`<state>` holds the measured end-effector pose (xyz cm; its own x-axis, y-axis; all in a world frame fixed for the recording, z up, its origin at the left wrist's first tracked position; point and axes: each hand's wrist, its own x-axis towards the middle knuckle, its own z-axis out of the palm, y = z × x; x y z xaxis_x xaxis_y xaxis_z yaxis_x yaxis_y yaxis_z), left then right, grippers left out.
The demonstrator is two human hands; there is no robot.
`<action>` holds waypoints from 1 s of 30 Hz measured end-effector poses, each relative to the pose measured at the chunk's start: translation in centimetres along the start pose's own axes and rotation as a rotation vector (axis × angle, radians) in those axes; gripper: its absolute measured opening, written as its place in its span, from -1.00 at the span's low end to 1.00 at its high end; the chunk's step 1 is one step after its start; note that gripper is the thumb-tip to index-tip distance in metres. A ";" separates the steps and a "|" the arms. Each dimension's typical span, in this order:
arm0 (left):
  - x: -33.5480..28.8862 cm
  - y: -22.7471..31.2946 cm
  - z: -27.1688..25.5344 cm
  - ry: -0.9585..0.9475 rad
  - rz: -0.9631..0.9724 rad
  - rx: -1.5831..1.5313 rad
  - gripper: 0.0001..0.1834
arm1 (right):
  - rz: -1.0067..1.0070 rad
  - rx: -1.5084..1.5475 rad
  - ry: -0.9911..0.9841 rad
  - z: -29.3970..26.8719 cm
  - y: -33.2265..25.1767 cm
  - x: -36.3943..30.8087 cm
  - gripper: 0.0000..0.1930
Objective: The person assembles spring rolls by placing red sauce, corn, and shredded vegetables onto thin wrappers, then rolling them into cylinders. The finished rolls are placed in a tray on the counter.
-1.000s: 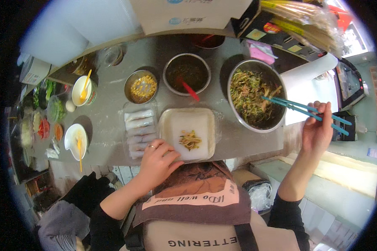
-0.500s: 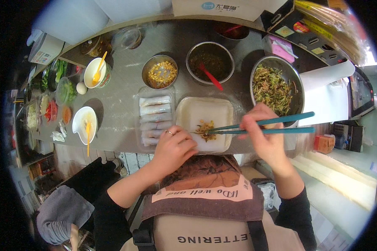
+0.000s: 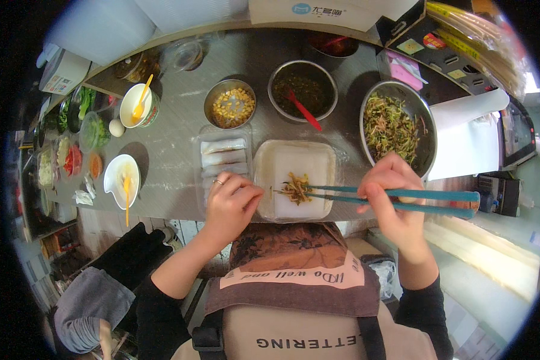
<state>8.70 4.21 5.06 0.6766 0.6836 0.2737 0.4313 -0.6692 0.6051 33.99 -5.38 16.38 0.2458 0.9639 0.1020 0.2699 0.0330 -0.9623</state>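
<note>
My right hand (image 3: 396, 210) is closed round a pair of teal chopsticks (image 3: 438, 201), whose tips touch a small heap of shredded filling (image 3: 296, 189). The heap lies on a white sheet (image 3: 294, 165), seemingly a wrapper, in a shallow square tray (image 3: 261, 174). Left of that tray, my left hand (image 3: 231, 201) has its fingers curled together; whether anything is between the fingertips is hidden. Beneath that hand, a clear plastic box (image 3: 199, 147) holds several white rolls (image 3: 223, 157) in a column, the lower ones covered by the hand.
A steel bowl of shredded filling (image 3: 396, 123) stands at the right, beyond my right hand. Farther back are a bowl of dark sauce with a red spoon (image 3: 306, 111) and a bowl of yellow pieces (image 3: 230, 105). White bowls with yellow spoons (image 3: 126, 183) and an egg (image 3: 117, 128) sit left.
My left hand has drawn left, off the tray's edge and over the rolls. The right hand and chopsticks have shifted right; their tips remain at the filling, which looks more gathered.
</note>
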 end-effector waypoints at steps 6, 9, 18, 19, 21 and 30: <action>-0.1 1.7 0.4 -0.122 0.097 -0.062 -0.79 | 0.072 -0.130 -0.091 -0.1 -0.3 0.3 -0.88; -0.7 2.2 0.8 -0.147 0.103 -0.063 -0.78 | 0.064 0.004 -0.055 0.6 -0.7 0.5 -0.88; -3.0 2.1 0.7 -0.149 0.085 0.019 -0.79 | -0.217 -0.225 -0.317 7.6 2.3 3.0 -0.90; -3.1 2.2 0.8 -0.155 0.079 0.045 -0.77 | -0.229 -0.258 -0.349 8.3 2.5 3.3 -0.89; -3.3 2.3 0.9 -0.168 0.051 0.109 -0.78 | -0.242 -0.303 -0.407 9.3 2.7 4.0 -0.89; -3.8 2.2 0.5 -0.118 0.060 0.147 -0.83 | -0.281 -0.361 -0.426 10.5 3.3 4.9 -0.89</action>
<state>7.37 0.00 4.93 0.7653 0.6081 0.2110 0.4648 -0.7489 0.4722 26.33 2.18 11.03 -0.2528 0.9546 0.1576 0.5864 0.2808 -0.7598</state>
